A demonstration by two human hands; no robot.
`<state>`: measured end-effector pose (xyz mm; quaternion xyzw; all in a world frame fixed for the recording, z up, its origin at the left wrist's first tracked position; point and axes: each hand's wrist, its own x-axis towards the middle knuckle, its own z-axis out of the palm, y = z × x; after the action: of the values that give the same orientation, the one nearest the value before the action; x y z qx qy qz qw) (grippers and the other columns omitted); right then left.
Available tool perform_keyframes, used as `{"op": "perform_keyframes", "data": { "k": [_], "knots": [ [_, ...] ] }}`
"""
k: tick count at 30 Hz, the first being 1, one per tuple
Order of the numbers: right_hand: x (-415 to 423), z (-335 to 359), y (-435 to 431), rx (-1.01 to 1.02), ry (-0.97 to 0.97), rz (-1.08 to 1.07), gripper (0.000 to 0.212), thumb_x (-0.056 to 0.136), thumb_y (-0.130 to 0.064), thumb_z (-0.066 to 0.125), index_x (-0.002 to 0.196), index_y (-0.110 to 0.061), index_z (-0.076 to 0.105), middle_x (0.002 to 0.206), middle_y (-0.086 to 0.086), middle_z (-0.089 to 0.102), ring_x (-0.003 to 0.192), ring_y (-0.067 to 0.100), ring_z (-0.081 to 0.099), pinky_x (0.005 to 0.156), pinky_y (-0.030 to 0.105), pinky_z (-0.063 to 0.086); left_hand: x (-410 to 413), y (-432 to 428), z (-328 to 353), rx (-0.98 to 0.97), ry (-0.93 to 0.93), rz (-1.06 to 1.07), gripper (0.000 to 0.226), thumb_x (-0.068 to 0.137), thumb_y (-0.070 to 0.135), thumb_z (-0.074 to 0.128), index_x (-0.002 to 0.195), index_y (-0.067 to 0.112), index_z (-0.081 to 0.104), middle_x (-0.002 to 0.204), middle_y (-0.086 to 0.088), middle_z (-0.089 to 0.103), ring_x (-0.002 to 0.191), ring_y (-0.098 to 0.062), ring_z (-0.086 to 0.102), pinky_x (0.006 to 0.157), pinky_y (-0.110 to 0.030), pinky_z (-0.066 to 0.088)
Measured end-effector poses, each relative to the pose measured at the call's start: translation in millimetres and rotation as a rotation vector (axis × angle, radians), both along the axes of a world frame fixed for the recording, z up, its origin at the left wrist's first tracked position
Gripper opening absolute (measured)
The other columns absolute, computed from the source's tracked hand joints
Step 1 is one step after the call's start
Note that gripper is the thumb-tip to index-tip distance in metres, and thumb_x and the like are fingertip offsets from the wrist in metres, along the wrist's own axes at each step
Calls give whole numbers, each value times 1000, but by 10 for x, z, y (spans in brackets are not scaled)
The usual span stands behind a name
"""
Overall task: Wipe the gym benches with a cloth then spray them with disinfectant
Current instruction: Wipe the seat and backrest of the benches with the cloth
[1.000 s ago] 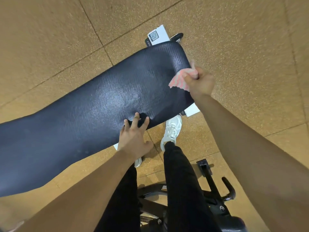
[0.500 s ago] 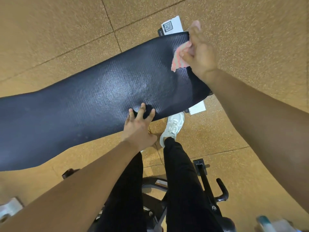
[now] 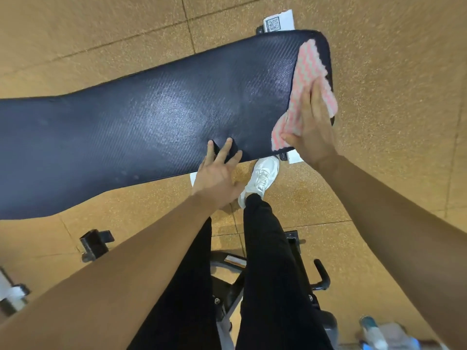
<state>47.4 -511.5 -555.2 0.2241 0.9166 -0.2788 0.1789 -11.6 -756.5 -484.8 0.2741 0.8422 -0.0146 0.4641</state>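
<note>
In the head view, the gym bench (image 3: pixel 151 122) lies across the picture, and its dark pad runs long to the left border. The pink and white cloth (image 3: pixel 307 69) is spread on the right end of the pad, from the far edge to the near edge, and its right side reaches over the end edge. The right hand (image 3: pixel 313 130) presses flat on the cloth with straight fingers. The left hand (image 3: pixel 217 178) rests at the near edge, its fingers (image 3: pixel 223 152) spread wide on the pad and holding nothing. Brown floor (image 3: pixel 101 34) lies beyond the far edge and the right end. A white shoe (image 3: pixel 261 178) stands just under the near edge. At the lower right is a blurred object (image 3: pixel 374 332), perhaps a bottle.
</note>
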Motion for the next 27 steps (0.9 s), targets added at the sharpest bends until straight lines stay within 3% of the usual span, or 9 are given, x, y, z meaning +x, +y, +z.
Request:
{"op": "perform_keyframes", "data": {
  "k": [3, 8, 10, 14, 16, 19, 21, 23, 27],
  "knots": [
    [50, -42, -170, 74, -45, 84, 112, 83, -39, 78, 162, -9, 3, 171, 16, -4, 158, 31, -5, 127, 45, 4, 39, -229, 105, 144, -6, 175, 65, 96, 27, 61, 157, 20, 41, 169, -6, 29, 158, -30, 21, 125, -49, 28],
    [111, -33, -673, 111, -46, 247, 114, 86, -63, 67, 163, -12, 1, 171, 14, -3, 158, 35, -5, 125, 50, -1, 50, -769, 175, 213, 101, 468, 41, 93, 16, 65, 134, 14, 66, 126, -6, 72, 115, -27, 67, 96, -39, 53],
    [76, -76, -940, 130, -14, 332, 111, 88, -55, 70, 163, -13, 1, 171, 13, 1, 158, 35, -1, 125, 54, 4, 0, -984, 163, 206, 117, 547, 38, 92, 17, 65, 130, 16, 68, 119, -4, 75, 109, -25, 70, 93, -39, 57],
    [6, -142, -1555, 79, 104, 460, 99, 91, -14, 71, 164, -19, 5, 172, 5, 5, 158, 26, -2, 128, 50, 3, -76, -1368, 151, 228, 120, 561, 40, 92, 17, 66, 131, 16, 67, 117, -2, 75, 108, -24, 71, 93, -40, 57],
    [-53, -101, -1907, -54, 124, 500, 97, 87, 0, 70, 163, -24, 13, 171, 1, 13, 158, 21, 1, 128, 46, 1, -131, -1527, 168, 237, 134, 578, 41, 91, 17, 64, 132, 15, 66, 117, -3, 75, 109, -25, 70, 94, -40, 57],
    [-122, -28, -2389, -327, 43, 530, 73, 97, -3, 60, 157, -36, 33, 166, -6, 30, 157, 18, 15, 129, 45, 9, -212, -1745, 201, 259, 184, 556, 44, 86, 17, 60, 128, 11, 68, 113, -9, 75, 104, -32, 69, 89, -44, 57],
    [-153, 90, -2537, -490, -41, 452, 44, 101, -13, 56, 139, -35, 61, 150, -1, 55, 144, 25, 44, 120, 50, 35, -255, -1859, 226, 272, 213, 476, 47, 82, 12, 63, 129, 9, 67, 112, -14, 72, 101, -37, 67, 85, -46, 57],
    [-168, 296, -2517, -600, -121, 231, 25, 96, -25, 55, 109, -22, 75, 111, 5, 74, 105, 27, 65, 92, 48, 54, -293, -1929, 273, 290, 193, 429, 51, 82, 7, 68, 134, 8, 64, 117, -16, 68, 107, -37, 65, 89, -47, 56],
    [-111, 715, -2254, -656, -113, -150, 20, 87, -6, 69, 105, -12, 76, 92, -1, 73, 86, 12, 67, 72, 31, 53, -368, -1907, 424, 283, 101, 400, 64, 85, 18, 74, 145, 18, 55, 132, -6, 63, 123, -29, 59, 97, -45, 54]
  ]
}}
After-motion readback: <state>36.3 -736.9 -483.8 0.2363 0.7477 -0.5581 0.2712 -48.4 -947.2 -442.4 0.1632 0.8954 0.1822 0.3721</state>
